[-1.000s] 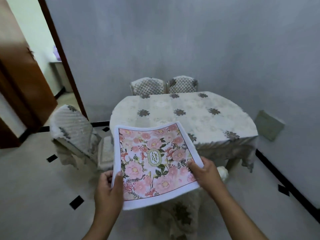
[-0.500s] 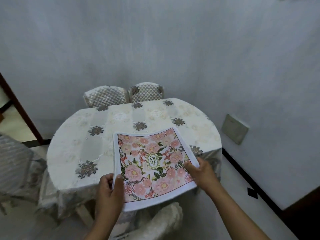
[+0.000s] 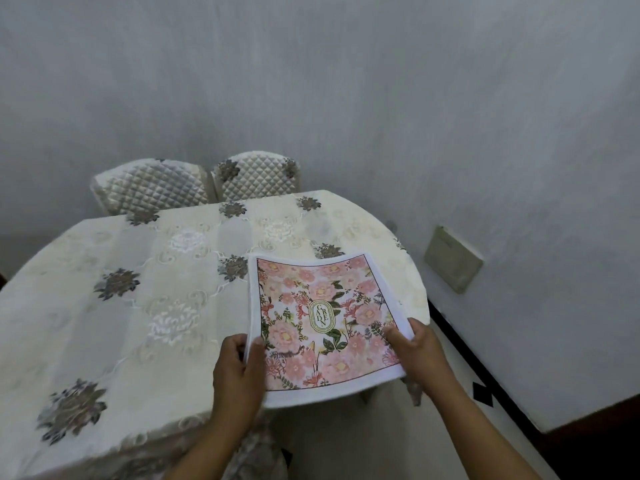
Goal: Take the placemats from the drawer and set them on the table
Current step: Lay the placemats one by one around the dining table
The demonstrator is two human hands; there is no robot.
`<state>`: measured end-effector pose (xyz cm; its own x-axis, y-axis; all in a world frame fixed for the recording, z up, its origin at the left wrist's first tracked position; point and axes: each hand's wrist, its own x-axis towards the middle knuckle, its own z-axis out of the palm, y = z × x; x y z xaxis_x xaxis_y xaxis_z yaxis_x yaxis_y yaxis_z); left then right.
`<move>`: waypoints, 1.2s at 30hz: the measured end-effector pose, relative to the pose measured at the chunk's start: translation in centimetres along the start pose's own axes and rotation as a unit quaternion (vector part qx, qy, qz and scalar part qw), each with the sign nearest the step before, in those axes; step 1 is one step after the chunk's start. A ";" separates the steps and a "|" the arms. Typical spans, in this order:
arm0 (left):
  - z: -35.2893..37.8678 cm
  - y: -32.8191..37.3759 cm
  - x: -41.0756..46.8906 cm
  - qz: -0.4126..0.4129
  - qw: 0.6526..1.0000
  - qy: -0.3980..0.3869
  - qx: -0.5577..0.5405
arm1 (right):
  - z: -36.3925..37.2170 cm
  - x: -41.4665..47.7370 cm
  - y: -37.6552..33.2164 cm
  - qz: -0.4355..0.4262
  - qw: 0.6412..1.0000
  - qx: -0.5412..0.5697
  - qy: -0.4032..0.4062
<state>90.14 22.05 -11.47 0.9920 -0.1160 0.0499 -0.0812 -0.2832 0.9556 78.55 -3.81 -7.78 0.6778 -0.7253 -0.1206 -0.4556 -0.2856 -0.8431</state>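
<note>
Nearest the camera, the left hand (image 3: 239, 372) and the right hand (image 3: 420, 355) pinch the near corners of the placemats (image 3: 322, 323), thumbs on top and fingers curled under. At the left edge several layers seem to show, so this looks like a thin stack rather than one sheet. It sags between the hands and its far edge curls up, which suggests light, flexible material that would slide apart easily; holding both side edges looks sensible. An oval badge in the middle of the floral print reads "GARDEN". The stack hangs over the near right part of the table (image 3: 114, 341), apparently not yet resting on it. Beyond, two quilted chairs (image 3: 194, 185) stand against the wall.
</note>
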 end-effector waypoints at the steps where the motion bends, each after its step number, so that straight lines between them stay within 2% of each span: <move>1: 1.3 0.1 0.8 0.003 1.000 -0.003 0.006 | -0.3 1.5 0.5 -0.001 1.000 0.002 -0.005; 5: 7.4 -0.2 4.1 0.005 0.999 -0.008 0.052 | -1.1 8.6 3.2 -0.008 1.000 -0.001 -0.020; 12: 19.4 -2.7 9.2 -0.055 0.987 0.033 0.146 | -1.3 23.3 10.1 -0.003 0.994 -0.027 -0.103; 17: 25.2 -3.9 11.5 -0.082 0.980 0.037 0.177 | -1.3 29.8 13.0 -0.005 0.989 -0.045 -0.140; 21: 27.7 -6.1 13.0 -0.104 0.972 0.046 0.206 | 0.1 32.8 15.8 0.006 0.984 -0.059 -0.169; 26: 29.1 -10.9 13.5 -0.203 0.940 0.004 0.275 | 2.2 34.7 19.8 0.065 0.942 -0.157 -0.289; 30: 29.3 -12.8 13.8 -0.205 0.917 -0.012 0.341 | 3.0 35.3 20.9 0.061 0.934 -0.196 -0.293; 36: 29.6 -11.9 13.8 -0.217 0.909 -0.011 0.355 | 3.2 35.3 20.2 0.059 0.934 -0.204 -0.286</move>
<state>101.94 -4.35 -30.77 0.9438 0.1361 -0.3013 0.2678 -0.8493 0.4550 95.11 -33.22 -30.77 0.7529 -0.3472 -0.5591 -0.6502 -0.5236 -0.5505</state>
